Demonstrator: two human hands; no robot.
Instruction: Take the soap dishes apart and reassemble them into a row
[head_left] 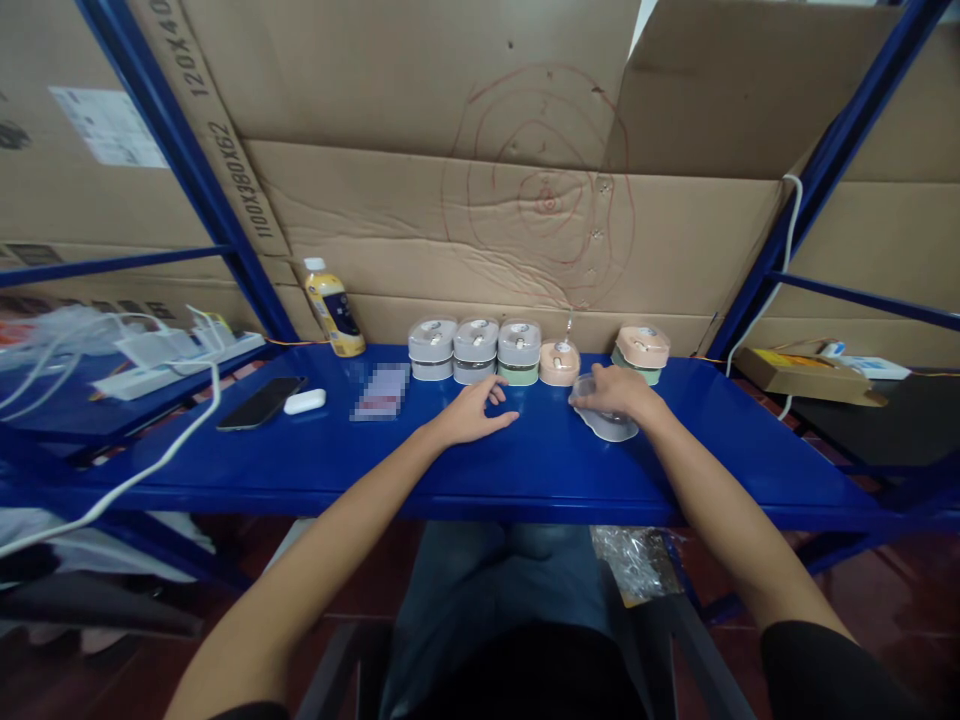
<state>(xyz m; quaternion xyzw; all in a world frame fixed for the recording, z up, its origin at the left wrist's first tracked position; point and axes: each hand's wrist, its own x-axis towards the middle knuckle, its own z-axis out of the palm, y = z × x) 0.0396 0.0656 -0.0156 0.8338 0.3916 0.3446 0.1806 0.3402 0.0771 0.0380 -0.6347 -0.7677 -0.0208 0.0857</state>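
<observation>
My right hand [616,390] is closed around a small grey container [609,428] with a clear top, held low over the blue table; the fingers cover part of it. My left hand [480,408] hovers near the table's middle with thumb and fingers apart, holding nothing. Behind it stand three two-high stacks of rounded containers with clear lids: a grey stack [432,350], another grey stack [475,352], and a stack with a green lower piece [519,352]. Beside these sits a single peach container [559,364]. Further right, a peach container [643,346] rests on a green one, partly behind my right hand.
On the left lie a black phone [261,403], a white earbud case [305,402] and a blurred-out flat item [381,391]. A yellow bottle [334,310] leans by the cardboard wall [375,200]. Blue posts frame the table [525,470]; a white cable [180,440] crosses its left side.
</observation>
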